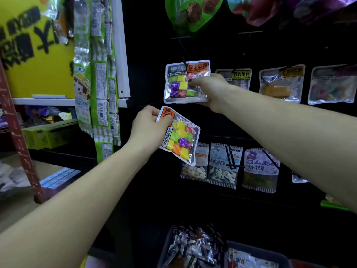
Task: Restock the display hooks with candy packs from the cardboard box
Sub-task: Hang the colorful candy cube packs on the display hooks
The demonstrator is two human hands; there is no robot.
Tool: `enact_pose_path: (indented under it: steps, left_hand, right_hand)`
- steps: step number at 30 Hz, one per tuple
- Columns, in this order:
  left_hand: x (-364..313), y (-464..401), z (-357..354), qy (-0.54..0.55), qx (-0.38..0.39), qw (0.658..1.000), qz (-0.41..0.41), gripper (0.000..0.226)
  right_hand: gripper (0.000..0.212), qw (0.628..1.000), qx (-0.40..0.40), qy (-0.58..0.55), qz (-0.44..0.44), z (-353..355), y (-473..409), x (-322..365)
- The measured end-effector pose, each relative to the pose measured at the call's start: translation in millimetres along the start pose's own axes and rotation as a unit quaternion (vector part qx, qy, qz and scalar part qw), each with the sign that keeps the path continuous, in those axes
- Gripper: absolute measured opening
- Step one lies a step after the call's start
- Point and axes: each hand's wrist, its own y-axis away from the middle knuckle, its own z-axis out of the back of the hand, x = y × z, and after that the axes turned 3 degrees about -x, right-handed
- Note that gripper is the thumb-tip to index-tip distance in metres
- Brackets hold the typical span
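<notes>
The right hand (pixel 209 91) pinched the hanging candy pack (pixel 186 82) (upright on its hook (pixel 184 62)) while the left hand (pixel 148 128) gripped a second pack (pixel 178 136), tilted.

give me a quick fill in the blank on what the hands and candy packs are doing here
1. The right hand holds the upper candy pack at a display ____.
2. The left hand pinches the tilted second candy pack by its ____ label corner.
3. The second pack sits ____ the upper one.

Missing words: hook; orange; below

One head-worn view looks forward and slightly down, close to the black display wall (pixel 251 122).
</notes>
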Motion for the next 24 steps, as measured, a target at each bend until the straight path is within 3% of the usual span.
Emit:
enact_pose_path:
  steps: [3,19,24]
  left_hand:
    - [10,-3,-7,-0.002,0.000,1.000,-0.009,0.013]
    - [32,-27,-37,0.024,0.003,0.999,-0.028,0.016]
    - [19,-20,-29,0.029,0.024,0.999,-0.038,0.020]
  right_hand:
    - [0.031,1.000,-0.013,0.012,-0.001,4,-15,-5]
    - [0.049,0.994,-0.052,0.091,-0.002,8,-69,-37]
    - [0.064,0.969,-0.038,0.241,-0.030,25,-28,-48]
